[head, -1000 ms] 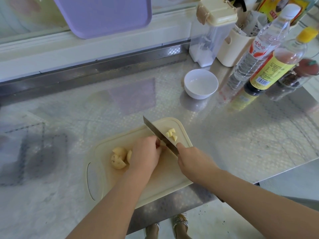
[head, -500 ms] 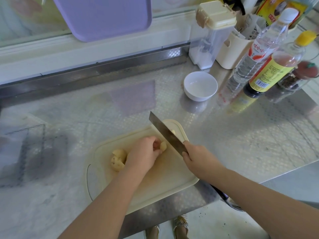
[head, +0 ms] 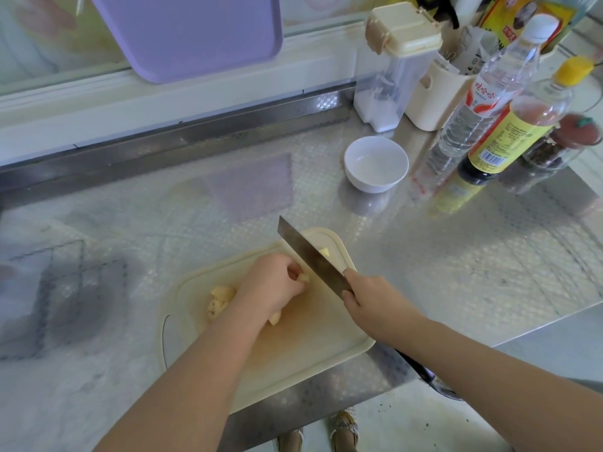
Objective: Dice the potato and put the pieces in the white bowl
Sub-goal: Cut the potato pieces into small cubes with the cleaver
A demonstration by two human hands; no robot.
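On the cream cutting board my left hand presses a small potato piece down with curled fingers. My right hand grips the handle of a cleaver, whose blade stands just right of that piece. Larger potato chunks lie at the board's left, partly hidden by my left wrist. A few cut pieces show behind the blade at the board's far corner. The white bowl stands beyond the board, with nothing visible in it.
Right of the bowl stand a clear bottle, a yellow-capped sauce bottle and a spice jar. Behind are a clear lidded container and a cream holder. A purple tray leans at the back. The board overhangs the steel counter's front edge.
The cleaver lifted off the board and tilted up, then came back down close against the piece under my left fingers. My left hand shifted slightly right.
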